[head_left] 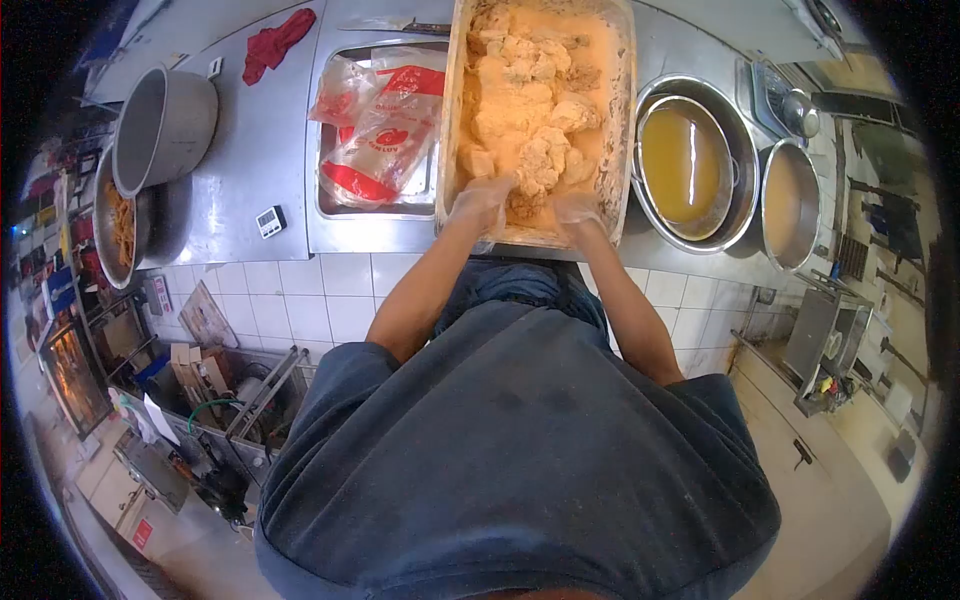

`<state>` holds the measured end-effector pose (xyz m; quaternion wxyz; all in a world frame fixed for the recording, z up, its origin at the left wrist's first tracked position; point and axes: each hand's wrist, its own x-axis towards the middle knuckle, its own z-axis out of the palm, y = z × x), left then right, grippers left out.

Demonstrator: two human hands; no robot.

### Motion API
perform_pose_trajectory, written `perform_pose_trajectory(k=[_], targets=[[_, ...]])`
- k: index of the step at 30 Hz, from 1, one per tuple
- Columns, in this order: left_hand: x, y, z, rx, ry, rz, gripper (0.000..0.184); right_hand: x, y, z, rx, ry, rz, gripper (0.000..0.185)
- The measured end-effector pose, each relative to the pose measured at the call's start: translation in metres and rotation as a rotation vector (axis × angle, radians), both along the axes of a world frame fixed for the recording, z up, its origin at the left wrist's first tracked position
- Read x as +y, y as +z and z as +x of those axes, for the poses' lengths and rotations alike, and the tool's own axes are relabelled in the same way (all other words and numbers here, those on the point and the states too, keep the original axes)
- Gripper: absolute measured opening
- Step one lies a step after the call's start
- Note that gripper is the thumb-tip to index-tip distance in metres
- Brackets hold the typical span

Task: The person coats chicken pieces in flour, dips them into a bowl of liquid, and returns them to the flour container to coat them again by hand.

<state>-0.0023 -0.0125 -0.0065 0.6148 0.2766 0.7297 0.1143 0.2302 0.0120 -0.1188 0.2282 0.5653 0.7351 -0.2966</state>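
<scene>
A deep rectangular tub (627,150) holds orange-tinted flour and several coated pieces that look like chicken (541,160). My left hand (484,203), in a clear plastic glove, reaches into the near left part of the tub, beside the coated pieces. On the near right side, my right hand (577,208), gloved the same way, is low in the flour next to the same heap. The fingertips of both hands are hidden by flour and glove, so I cannot see whether they grip a piece.
Left of the tub, a metal tray (325,190) holds a red-and-clear plastic bag (385,135). A knife (400,25), red cloth (277,46), timer (270,221) and large pot (165,130) lie farther left. To the right stand a pot of yellowish liquid (682,165) and another pot (790,205).
</scene>
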Motion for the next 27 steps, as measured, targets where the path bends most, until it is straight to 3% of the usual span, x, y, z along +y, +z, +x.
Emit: perform_pose_trajectory(k=[2,4,6,7,9,12,14,16,19,20,23,24,26,27], targets=[[0.004,-0.008,0.008,0.134,-0.041,-0.132,0.071,0.004,-0.037,-0.001,-0.001,0.036,0.024,0.030],[-0.016,-0.053,0.013,-0.134,0.059,0.109,0.062,-0.007,-0.050,-0.005,0.231,-0.035,0.005,0.029],[-0.016,-0.103,0.019,-0.414,0.292,0.081,0.058,-0.003,-0.023,-0.022,0.564,-0.481,-0.155,0.029],[-0.005,-0.126,0.023,-0.556,0.476,-0.075,0.058,-0.003,-0.005,-0.032,0.738,-0.721,-0.262,0.029],[0.005,-0.126,0.019,-0.526,0.461,-0.092,0.059,-0.002,0.027,-0.046,1.040,-1.111,-0.414,0.030],[0.002,-0.032,0.016,-0.033,-0.131,0.302,0.062,-0.001,0.041,-0.051,1.149,-1.127,-0.315,0.032],[0.002,0.006,0.014,0.306,-0.518,0.552,0.066,-0.001,0.042,-0.049,1.100,-1.001,-0.171,0.033],[0.013,-0.005,0.013,0.162,-0.520,0.285,0.065,-0.006,0.040,-0.042,0.992,-0.782,0.029,0.037],[0.015,-0.001,0.014,0.392,-0.732,0.337,0.064,0.001,0.046,-0.032,0.889,-0.619,0.170,0.043],[0.011,0.004,0.017,0.539,-0.835,0.423,0.063,-0.001,0.068,-0.032,0.850,-0.715,0.084,0.045],[0.013,-0.038,0.025,0.257,-0.120,0.303,0.055,-0.005,0.064,-0.035,0.809,-0.882,-0.171,0.048],[0.014,-0.044,0.027,0.207,0.006,0.298,0.055,-0.005,0.055,-0.035,0.808,-0.919,-0.253,0.050],[0.015,-0.044,0.032,0.139,0.121,0.311,0.054,-0.004,0.105,-0.055,0.728,-0.941,-0.341,0.049],[0.015,-0.040,0.035,0.101,0.175,0.321,0.053,-0.006,0.107,-0.055,0.742,-0.739,-0.187,0.047]])
